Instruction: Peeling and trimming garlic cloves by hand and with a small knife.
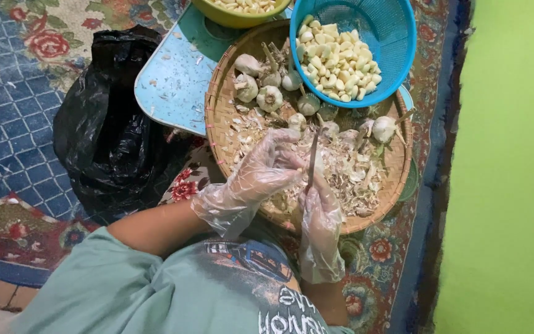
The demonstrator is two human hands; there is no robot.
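Note:
Both my hands wear clear plastic gloves over a round woven bamboo tray (219,117) strewn with garlic skins (350,170). My left hand (261,173) curls around a garlic clove that is mostly hidden by the fingers. My right hand (321,207) grips a small knife (312,162) with its thin blade pointing up against the clove. Several whole garlic bulbs (270,98) lie along the tray's far side. A blue plastic colander (397,31) holding peeled cloves (336,60) rests on the tray's far edge.
A yellow bowl (217,15) of peeled cloves and a light blue tray (174,80) sit beyond the bamboo tray. A black plastic bag (109,124) lies to the left on a patterned carpet (7,117). A green wall (508,167) rises on the right.

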